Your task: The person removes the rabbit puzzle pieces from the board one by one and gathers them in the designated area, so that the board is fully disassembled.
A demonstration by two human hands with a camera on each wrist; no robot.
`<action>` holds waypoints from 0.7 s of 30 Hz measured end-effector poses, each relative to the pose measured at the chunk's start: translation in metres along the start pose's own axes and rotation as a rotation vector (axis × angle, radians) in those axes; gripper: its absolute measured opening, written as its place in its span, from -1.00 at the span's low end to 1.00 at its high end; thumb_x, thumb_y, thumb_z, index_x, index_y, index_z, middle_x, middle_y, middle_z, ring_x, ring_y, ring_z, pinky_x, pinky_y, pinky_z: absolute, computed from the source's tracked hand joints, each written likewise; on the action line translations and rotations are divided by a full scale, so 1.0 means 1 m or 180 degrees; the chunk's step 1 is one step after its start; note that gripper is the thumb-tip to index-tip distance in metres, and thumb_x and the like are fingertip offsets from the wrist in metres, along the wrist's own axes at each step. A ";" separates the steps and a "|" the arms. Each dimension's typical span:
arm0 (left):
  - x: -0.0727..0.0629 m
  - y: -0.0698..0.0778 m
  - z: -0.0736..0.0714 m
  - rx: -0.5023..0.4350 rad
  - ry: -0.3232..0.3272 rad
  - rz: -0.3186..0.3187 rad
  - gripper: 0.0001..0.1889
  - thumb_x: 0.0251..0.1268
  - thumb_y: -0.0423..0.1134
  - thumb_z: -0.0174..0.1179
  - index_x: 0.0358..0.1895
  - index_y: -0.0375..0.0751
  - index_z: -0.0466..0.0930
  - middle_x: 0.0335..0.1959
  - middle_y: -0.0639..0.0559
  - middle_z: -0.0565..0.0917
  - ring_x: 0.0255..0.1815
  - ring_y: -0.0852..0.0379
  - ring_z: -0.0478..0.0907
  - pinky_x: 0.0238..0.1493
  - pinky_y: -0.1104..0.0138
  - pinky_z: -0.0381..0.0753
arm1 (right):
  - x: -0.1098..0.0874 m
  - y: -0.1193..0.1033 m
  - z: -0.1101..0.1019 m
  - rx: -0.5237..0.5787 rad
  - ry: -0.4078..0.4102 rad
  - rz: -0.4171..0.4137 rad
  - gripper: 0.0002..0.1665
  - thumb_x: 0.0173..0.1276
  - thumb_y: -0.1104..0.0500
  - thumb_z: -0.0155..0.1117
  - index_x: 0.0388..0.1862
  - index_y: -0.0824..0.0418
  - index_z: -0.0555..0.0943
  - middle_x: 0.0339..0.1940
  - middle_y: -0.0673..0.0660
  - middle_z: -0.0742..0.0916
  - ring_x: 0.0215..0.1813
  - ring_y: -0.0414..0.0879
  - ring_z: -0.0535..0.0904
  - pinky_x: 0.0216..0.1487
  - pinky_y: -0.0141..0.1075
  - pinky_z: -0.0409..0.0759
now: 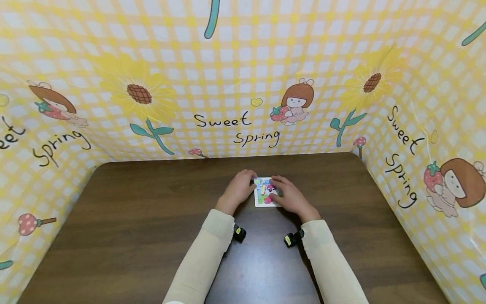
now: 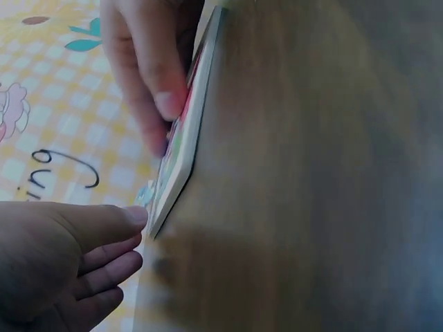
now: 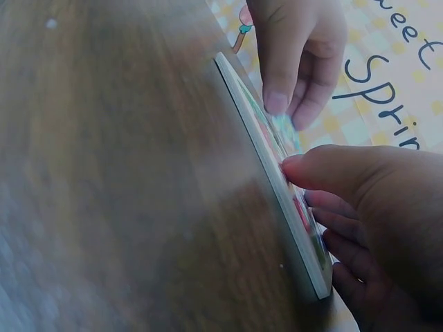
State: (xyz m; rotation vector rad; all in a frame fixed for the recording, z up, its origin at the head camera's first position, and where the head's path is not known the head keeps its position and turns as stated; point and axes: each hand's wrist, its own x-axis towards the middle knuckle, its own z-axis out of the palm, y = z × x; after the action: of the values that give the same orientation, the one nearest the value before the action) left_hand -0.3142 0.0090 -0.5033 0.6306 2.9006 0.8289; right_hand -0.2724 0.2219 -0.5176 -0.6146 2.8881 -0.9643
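Yellow-checked cloth (image 1: pixel 228 76) walls the far, left and right sides of the tabletop (image 1: pixel 152 202). Right hand (image 1: pixel 291 197) loose, fingertips on the right part of the picture board (image 1: pixel 261 197), flat toward far side. Left hand (image 1: pixel 238 188) pinches a small pale-blue piece (image 3: pixel 285 129) at its far-left corner.

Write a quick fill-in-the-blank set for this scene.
1. Lettering on the checked cloth reads "Sweet ____".
2. The picture board has a ____ border.
3. In the head view, the right hand covers part of the board's ____ side.
4. The table is ____.

Missing words: Spring; white; right; brown.
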 end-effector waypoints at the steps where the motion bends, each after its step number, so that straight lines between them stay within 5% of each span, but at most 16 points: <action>1: -0.001 -0.002 -0.003 0.0003 0.0003 -0.0006 -0.75 0.36 -0.25 0.23 0.05 -0.21 0.56 -0.01 -0.07 0.56 0.03 0.05 0.50 0.13 0.20 0.49 | 0.000 0.000 0.000 -0.0010 0.0000 0.0006 -0.32 0.38 0.06 0.29 0.39 0.32 0.39 0.45 0.20 0.37 0.46 0.12 0.22 0.38 0.03 0.24; 9: -0.017 -0.030 -0.051 -0.0013 0.0070 0.0038 -0.74 0.34 -0.27 0.24 0.04 -0.25 0.56 -0.03 -0.10 0.58 0.01 0.01 0.52 0.08 0.17 0.51 | -0.001 0.000 -0.003 -0.0069 0.0075 -0.0076 -0.32 0.36 0.08 0.30 0.38 0.34 0.40 0.44 0.24 0.38 0.48 0.17 0.19 0.39 0.06 0.21; 21: -0.072 -0.111 -0.112 0.0051 0.0085 -0.0050 -0.75 0.34 -0.28 0.25 0.01 -0.25 0.56 -0.05 -0.14 0.59 0.04 -0.09 0.54 0.07 0.06 0.51 | -0.001 0.000 0.000 -0.0031 0.0026 -0.0045 -0.32 0.37 0.07 0.29 0.39 0.32 0.39 0.46 0.22 0.36 0.47 0.15 0.20 0.39 0.05 0.22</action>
State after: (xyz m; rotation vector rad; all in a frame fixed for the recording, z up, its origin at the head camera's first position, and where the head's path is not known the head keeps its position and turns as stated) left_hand -0.3080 -0.1601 -0.4691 0.6018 2.9349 0.8194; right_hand -0.2716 0.2221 -0.5171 -0.6343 2.9013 -0.9571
